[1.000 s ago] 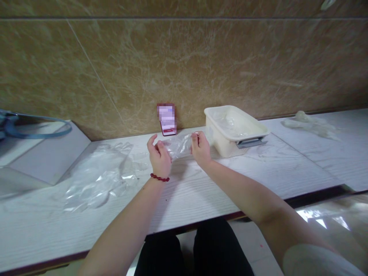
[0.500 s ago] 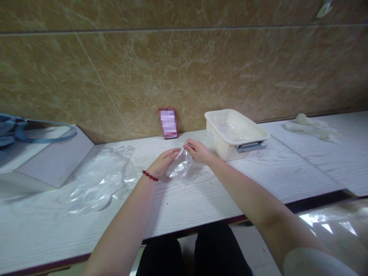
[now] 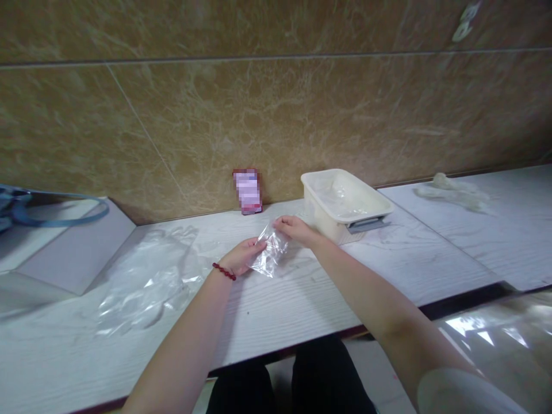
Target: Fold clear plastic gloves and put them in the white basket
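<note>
A small clear plastic bag hangs between my two hands, just above the white wood-grain table. My left hand, with a red bead bracelet at the wrist, pinches the bag's left side. At the bag's upper right edge, my right hand is closed on the film. More clear plastic bags lie spread out left of my left hand. Right of my right hand stands a cream plastic bin with clear plastic inside it.
A phone leans upright against the marbled wall. At the left is a white box with a blue strap over it. Crumpled whitish plastic lies far right. The table's front edge runs close to my knees.
The bag has turned flatter between my hands, and my left fingers have moved down along its side. The whole view has shifted slightly.
</note>
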`<state>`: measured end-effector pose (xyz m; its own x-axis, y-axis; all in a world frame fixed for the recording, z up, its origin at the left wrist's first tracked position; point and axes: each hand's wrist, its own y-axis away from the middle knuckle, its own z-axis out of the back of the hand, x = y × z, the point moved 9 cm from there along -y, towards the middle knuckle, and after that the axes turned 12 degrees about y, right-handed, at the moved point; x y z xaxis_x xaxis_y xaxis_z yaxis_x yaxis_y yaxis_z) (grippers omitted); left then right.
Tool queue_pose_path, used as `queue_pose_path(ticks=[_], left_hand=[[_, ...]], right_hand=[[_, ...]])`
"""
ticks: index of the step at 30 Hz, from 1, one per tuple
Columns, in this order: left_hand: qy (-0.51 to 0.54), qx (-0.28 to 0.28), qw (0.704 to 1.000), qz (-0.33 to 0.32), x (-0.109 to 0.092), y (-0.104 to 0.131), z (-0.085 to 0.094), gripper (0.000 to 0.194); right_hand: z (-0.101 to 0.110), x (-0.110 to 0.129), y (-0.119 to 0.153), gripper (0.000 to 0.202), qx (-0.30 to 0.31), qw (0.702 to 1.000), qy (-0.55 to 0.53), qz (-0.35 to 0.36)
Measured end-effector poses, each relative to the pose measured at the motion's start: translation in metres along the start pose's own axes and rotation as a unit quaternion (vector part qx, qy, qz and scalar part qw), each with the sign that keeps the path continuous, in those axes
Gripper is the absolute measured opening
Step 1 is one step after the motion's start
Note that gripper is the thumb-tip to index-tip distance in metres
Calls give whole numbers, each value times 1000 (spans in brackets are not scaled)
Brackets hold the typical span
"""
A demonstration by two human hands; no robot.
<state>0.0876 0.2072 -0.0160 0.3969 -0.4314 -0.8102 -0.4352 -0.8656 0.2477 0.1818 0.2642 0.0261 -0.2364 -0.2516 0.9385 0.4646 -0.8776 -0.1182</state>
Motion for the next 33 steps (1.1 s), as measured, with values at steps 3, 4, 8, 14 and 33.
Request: queue_pose_path(ticks=[3,4,8,14,33], left_hand=[[8,-13,1000,-7,-1,-2,6,28],[8,-16,1000,-8,-1,-3,7,28],[-2,12,1000,13,2,-4,7,31],[-12,73,997,27,4,-4,5,35],[66,204,974,78,4,4,-18,42]], right_hand=[[-10,-1,5,37,52,996,-63,-28],[-14,-1,7,38,72,994,-79,-37],[-13,0,12,36,62,995,-49,-66],[4,31,14,18,-14,985,172,-7],[240,130,2,31,21,814,574,-86]])
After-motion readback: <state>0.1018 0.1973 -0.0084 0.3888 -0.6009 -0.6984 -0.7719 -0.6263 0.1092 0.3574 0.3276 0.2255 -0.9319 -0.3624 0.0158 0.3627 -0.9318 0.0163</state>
